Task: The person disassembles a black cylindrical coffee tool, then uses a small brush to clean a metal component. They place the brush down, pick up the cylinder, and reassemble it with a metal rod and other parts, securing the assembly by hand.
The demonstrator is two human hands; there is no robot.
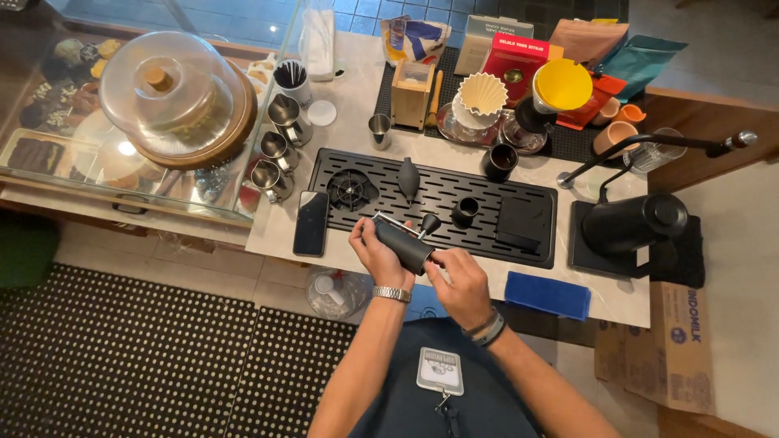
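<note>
Right now both hands are closed on a black hand grinder [403, 244], held tilted just above the near edge of the tabletop [357, 105]. The left hand [375, 253] wraps the upper part of the body, near the crank handle with its black knob [430, 222]; the right hand [460, 284] pinches the lower end, fingers curled round it. By the look of that two-handed grip, the step in hand is probably twisting or working the grinder's lower section, though whether it is being loosened or tightened cannot be told.

Just beyond the grinder lies a long black slatted drip tray [438, 182], carrying a small black cup [465, 211], a dark blower bulb [408, 178] and a flat black scale [521, 221]. A dark phone [311, 223] lies flat beside the tray's left end, and a blue cloth [548, 294] sits near the tabletop's edge on the right. A black gooseneck kettle [633, 223] stands well to the right.

Any next move would seem to call for a steady left grip while the right turns, keeping the grinder over the tabletop so nothing spills.
</note>
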